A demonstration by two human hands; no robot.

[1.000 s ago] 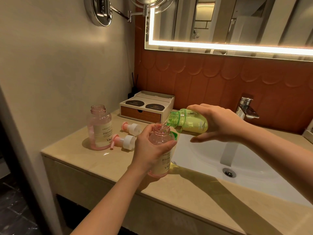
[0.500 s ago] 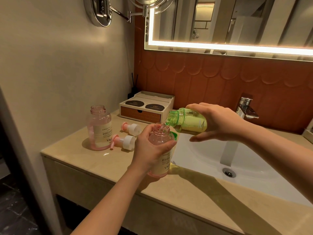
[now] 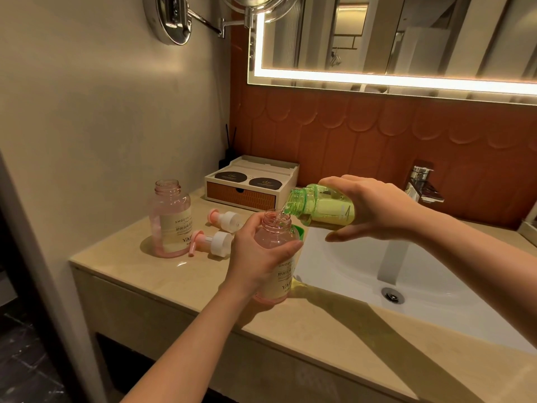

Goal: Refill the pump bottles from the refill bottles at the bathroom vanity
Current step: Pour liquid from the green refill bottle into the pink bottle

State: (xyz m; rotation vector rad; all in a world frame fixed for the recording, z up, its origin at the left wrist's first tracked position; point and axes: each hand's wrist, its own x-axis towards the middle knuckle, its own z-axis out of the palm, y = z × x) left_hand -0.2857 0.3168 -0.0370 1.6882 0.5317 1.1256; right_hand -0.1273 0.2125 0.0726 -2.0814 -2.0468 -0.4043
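My left hand (image 3: 255, 254) grips an uncapped pink pump bottle (image 3: 277, 237) standing upright on the beige vanity counter (image 3: 151, 274). Above it, my right hand (image 3: 374, 207) holds a green refill bottle (image 3: 319, 209) tipped on its side, its open mouth over the pink bottle's neck, with a thin clear stream running in. A second pink bottle (image 3: 171, 219) stands open at the left. Two pump heads lie on the counter, one nearer (image 3: 210, 241) and one behind it (image 3: 225, 219). A green cap (image 3: 299, 231) peeks out behind the held bottle.
A white sink basin (image 3: 363, 271) with a drain lies right of the bottles, and a chrome faucet (image 3: 422, 184) stands behind it. A white amenity box (image 3: 252, 181) with a drawer sits against the tiled wall. The counter's front edge runs just below my left hand.
The green refill bottle has tipped further down until its mouth sits over the pink bottle's neck, and liquid now runs in. My left hand and its bottle stayed put.
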